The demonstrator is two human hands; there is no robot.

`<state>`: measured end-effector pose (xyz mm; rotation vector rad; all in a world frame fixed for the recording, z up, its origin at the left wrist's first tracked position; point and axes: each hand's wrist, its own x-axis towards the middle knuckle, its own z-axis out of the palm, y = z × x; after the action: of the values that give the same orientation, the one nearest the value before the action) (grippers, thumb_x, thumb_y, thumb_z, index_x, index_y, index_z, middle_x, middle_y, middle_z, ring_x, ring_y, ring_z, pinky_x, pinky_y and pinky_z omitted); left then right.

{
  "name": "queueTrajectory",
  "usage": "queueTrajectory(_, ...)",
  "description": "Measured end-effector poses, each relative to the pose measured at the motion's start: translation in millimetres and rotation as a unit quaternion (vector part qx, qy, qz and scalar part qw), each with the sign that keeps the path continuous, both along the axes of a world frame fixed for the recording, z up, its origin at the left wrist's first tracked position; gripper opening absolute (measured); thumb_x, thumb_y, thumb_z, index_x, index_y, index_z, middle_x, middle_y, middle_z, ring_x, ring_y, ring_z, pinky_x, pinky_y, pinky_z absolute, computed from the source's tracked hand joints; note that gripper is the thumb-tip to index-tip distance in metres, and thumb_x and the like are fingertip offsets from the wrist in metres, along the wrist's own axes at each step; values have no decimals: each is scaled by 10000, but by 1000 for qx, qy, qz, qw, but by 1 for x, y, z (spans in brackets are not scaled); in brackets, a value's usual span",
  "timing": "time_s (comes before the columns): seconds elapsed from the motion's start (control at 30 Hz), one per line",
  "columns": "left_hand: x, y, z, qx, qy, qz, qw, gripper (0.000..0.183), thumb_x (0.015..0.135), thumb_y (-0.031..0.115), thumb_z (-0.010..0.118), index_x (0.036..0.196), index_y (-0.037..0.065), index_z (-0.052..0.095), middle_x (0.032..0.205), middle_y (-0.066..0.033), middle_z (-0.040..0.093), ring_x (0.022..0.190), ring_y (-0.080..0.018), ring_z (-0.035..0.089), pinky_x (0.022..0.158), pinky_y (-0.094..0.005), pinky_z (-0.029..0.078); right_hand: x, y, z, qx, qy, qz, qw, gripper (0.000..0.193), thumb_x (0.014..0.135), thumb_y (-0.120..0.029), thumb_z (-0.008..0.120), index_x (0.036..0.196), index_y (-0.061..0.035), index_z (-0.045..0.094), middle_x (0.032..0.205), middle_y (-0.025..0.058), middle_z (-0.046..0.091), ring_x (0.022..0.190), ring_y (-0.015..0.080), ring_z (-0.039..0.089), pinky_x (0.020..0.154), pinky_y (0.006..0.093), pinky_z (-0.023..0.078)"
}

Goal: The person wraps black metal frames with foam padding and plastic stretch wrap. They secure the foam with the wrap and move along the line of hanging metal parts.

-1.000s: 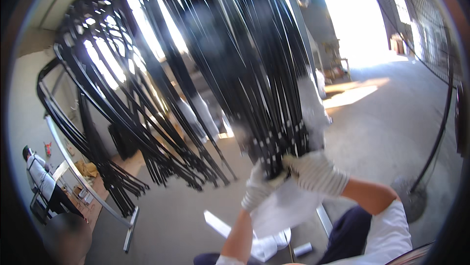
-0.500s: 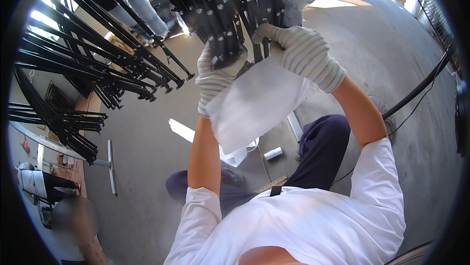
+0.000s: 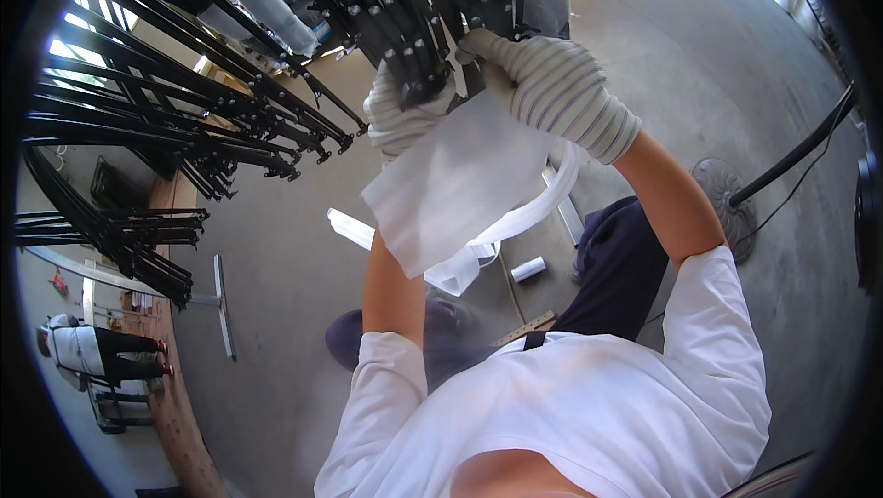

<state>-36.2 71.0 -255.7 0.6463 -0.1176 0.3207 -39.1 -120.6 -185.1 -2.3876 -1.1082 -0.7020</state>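
A bundle of black metal bars (image 3: 386, 20) with round silvery joints hangs in front of me. Round the low end of its left part my left hand (image 3: 405, 121), in a striped white glove, is closed, its fingers partly hidden behind the bars. My right hand (image 3: 566, 89), gloved alike, is closed beside the bars with its thumb and fingers pinching the upper edge of a white foam sheet (image 3: 460, 190). The sheet slopes down toward my left forearm, and a narrower white strip (image 3: 533, 208) curves down below my right hand.
Many more black bars (image 3: 184, 121) hang at the left. A white roll (image 3: 528, 269), a wooden strip (image 3: 524, 329) and a metal bar (image 3: 562, 208) lie on the floor near my legs. At the right stands a pole with a round base (image 3: 722, 204). A person (image 3: 92, 351) stands far left.
The foam sheet has shifted a little up and left with my hands. More of the white strip shows under my right hand. A blurred person at the lower left is out of view.
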Motion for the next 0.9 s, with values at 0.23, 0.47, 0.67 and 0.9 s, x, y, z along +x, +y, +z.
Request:
queueTrajectory(0.23,-17,-28,4,389,-51,303,868,340,663,82,635,971,12,510,816,-53,612,747,-109,587,670,-239,465,-36,6,-33,1,30,38,999,313,781,-307,497,1032,-120,497,468,75,513,433,260,528,406,376,423)
queueTrajectory(0.47,-29,-30,-7,397,60,248,882,200,634,17,686,814,29,599,782,-44,623,694,-96,569,653,-221,472,-25,26,-91,-103,185,23,977,255,799,-277,450,967,-102,527,599,120,565,590,266,571,546,385,446)
queueTrajectory(0.67,-32,-18,-8,420,94,196,881,189,643,30,693,815,16,618,808,-43,620,720,-89,565,667,-218,471,-22,40,-103,116,323,-53,938,266,788,-302,466,981,-128,525,720,115,596,666,272,579,588,362,450)
queueTrajectory(0.9,-13,19,-31,261,121,54,956,186,673,72,649,843,9,604,829,-25,613,751,-99,557,729,-243,442,-22,51,-104,81,325,-28,942,268,771,-194,457,993,-52,502,733,152,586,713,306,569,621,401,448)
